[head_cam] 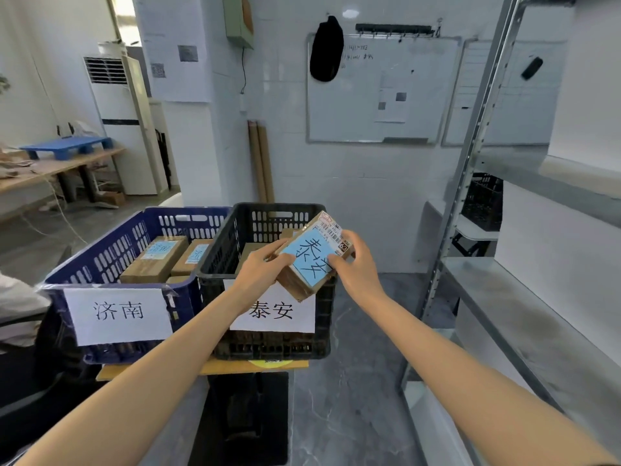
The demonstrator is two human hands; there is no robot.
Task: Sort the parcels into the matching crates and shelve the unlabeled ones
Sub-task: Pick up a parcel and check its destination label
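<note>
The metal shelf rack stands to the right of the black crate, and its boards are bare where they show. The blue crate sits against the black crate's left side. It is signed 济南 and holds brown parcels with blue tags. The black crate carries a white paper sign reading 泰安, and at least one brown box lies inside it.

The held parcel hangs tilted above the black crate's near right corner. Its blue label faces up and reads 泰安, which matches that crate's sign. The left hand grips the parcel's left edge, fingers curled around it. The right hand pinches the right edge, with its thumb on the label.

As I judge it, the step in hand is to set this parcel into the black crate. To do it well, level the box first and carry it inward from the rim so it clears the wall. Lower it flat beside the box inside, label up, and let go only once it rests. Since it is labelled, the shelf rack is not for this one.
</note>
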